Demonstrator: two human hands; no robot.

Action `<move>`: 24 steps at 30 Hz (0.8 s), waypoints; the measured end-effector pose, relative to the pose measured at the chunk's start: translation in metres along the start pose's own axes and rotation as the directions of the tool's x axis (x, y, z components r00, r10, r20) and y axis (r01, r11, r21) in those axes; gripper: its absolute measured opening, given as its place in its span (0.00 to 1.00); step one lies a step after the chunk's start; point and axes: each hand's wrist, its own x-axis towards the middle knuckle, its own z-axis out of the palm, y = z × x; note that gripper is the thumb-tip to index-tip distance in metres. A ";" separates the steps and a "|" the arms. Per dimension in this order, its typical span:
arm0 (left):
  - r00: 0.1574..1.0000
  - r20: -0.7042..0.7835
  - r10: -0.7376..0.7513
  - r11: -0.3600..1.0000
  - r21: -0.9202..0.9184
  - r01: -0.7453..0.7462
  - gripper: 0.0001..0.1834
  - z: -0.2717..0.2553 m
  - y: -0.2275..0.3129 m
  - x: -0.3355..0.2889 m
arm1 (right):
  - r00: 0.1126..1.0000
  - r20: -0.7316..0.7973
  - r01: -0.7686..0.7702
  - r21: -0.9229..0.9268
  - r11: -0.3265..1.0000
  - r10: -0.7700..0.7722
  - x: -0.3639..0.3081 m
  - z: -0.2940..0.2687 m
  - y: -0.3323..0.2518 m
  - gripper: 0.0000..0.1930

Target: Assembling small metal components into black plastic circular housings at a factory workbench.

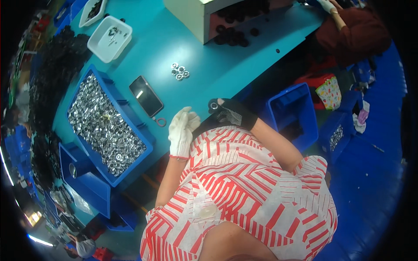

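In the lower middle of the frame, the wearer's red-and-white striped garment point(261, 187) is nearest. Just above it, at the tabletop point(148, 48) edge, the right hand point(233, 114), in a black glove with bare fingertips, grasps a black ring point(213, 105) with a shiny metal centre. Beside it, the left hand point(183, 128), in a white glove, has its fingers loosely bent; whether they hold anything I cannot tell. Near that hand lie a small red loop point(161, 122) and a dark-screened phone point(146, 96). At left, a blue bin point(146, 137) is filled with shiny metal pieces point(102, 126). A small cluster of metal rings point(180, 71) sits at upper centre. Farther off, a white tray point(98, 48) stands at upper left, and black rings point(233, 37) lie by a cream box point(187, 17) at the top. A co-worker in dark red point(355, 35) is at upper right.
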 end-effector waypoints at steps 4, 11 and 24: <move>0.997 -0.070 -0.021 0.999 0.047 0.024 0.18 -0.006 -0.002 -0.001 | 0.958 -0.284 0.030 -0.069 0.997 -0.048 -0.009 -0.072 0.043 0.21; 0.990 -0.085 -0.113 0.988 0.098 0.122 0.18 -0.009 -0.011 -0.002 | 0.849 -0.485 0.232 -0.013 0.973 -0.209 0.017 -0.142 0.103 0.34; 0.993 -0.075 -0.092 0.988 0.121 0.100 0.17 0.007 -0.010 0.000 | 0.509 -0.290 0.382 -0.767 0.515 -0.810 0.042 -0.138 -0.003 0.13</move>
